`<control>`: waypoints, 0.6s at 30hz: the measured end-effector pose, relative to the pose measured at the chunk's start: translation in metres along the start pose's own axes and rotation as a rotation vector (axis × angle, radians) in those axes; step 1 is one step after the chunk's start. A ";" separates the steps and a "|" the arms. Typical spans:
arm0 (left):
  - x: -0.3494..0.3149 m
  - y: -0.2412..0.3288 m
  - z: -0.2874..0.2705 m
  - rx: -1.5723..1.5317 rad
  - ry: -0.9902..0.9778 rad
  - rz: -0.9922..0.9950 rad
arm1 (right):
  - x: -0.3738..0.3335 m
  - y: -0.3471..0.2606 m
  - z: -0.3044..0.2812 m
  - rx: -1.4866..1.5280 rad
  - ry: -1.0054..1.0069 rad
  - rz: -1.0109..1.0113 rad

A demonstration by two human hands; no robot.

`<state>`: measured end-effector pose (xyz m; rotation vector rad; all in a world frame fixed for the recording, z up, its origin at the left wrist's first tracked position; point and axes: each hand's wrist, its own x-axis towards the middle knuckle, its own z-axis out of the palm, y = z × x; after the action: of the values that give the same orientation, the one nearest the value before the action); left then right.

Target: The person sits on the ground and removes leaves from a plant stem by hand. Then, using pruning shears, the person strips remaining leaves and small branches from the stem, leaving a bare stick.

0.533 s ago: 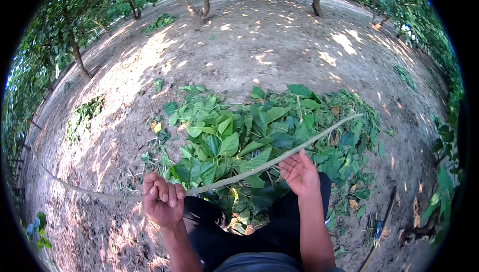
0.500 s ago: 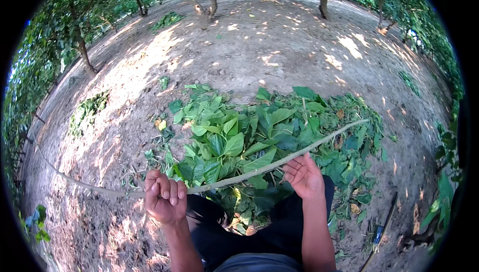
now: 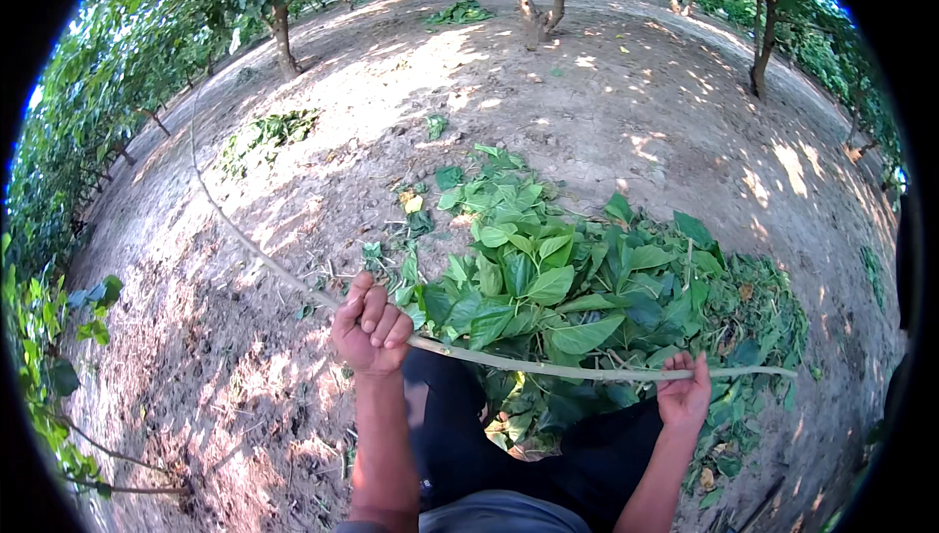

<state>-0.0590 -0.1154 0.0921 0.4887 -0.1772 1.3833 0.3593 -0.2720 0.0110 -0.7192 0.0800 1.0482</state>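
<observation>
Bare, dry, grey-brown orchard ground [image 3: 606, 93], dappled with sun patches and leaf shade. Rows of slender-trunked green trees [image 3: 279, 34] around it, one forked trunk [image 3: 533, 0] well beyond the leaf pile. Outdoors, daylight, no walls.

Landmark: a broad heap of fresh green stripped leaves [image 3: 577, 288] lying on the ground just ahead of the dark-trousered legs [image 3: 489, 445]. Smaller green leaf heaps farther off: one [image 3: 269, 127] up and left of the big pile, another [image 3: 460, 13] far beyond it near the forked trunk. A single yellowed leaf [image 3: 413, 202] at the pile's far left edge. A leafy twig [image 3: 59, 357] well left of the pile, at the rim of view.

Long, thin, pale, leafless branch [image 3: 548, 369] stretched across the near edge of the pile, just above the knees, its free end running on past the left side of the pile and curving far up and away over the soil.

Left hand [image 3: 370, 326] at the pile's near left corner, fingers [image 3: 377, 310] clenched in a fist around the branch, knuckles up. Right hand [image 3: 685, 394] at the pile's near right edge, fingers [image 3: 677, 364] curled over the branch and grasping it, palm toward the body, the stick's thicker end poking out just past it to the right.
</observation>
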 end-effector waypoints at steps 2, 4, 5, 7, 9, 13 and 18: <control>-0.001 0.000 -0.016 0.045 0.111 -0.004 | -0.009 -0.004 -0.004 -0.051 0.028 -0.042; -0.003 0.003 -0.030 0.072 0.184 -0.005 | -0.004 -0.010 -0.021 -0.067 -0.075 0.011; -0.003 0.005 -0.035 0.079 0.198 -0.012 | -0.002 -0.012 -0.023 -0.088 -0.077 0.021; 0.001 0.003 -0.032 0.127 0.299 -0.020 | 0.006 -0.021 -0.027 -0.071 -0.144 -0.003; 0.007 0.001 -0.018 0.252 0.440 0.022 | 0.010 -0.027 -0.022 -0.061 -0.207 -0.018; 0.006 -0.016 -0.028 0.109 0.359 0.070 | 0.011 -0.027 0.012 -0.034 -0.316 -0.055; -0.032 -0.058 -0.040 0.111 0.366 -0.088 | 0.014 0.003 0.061 0.049 -0.405 -0.090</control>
<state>-0.0152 -0.1328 0.0302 0.3233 0.2175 1.3767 0.3480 -0.2254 0.0514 -0.4512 -0.2722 1.0835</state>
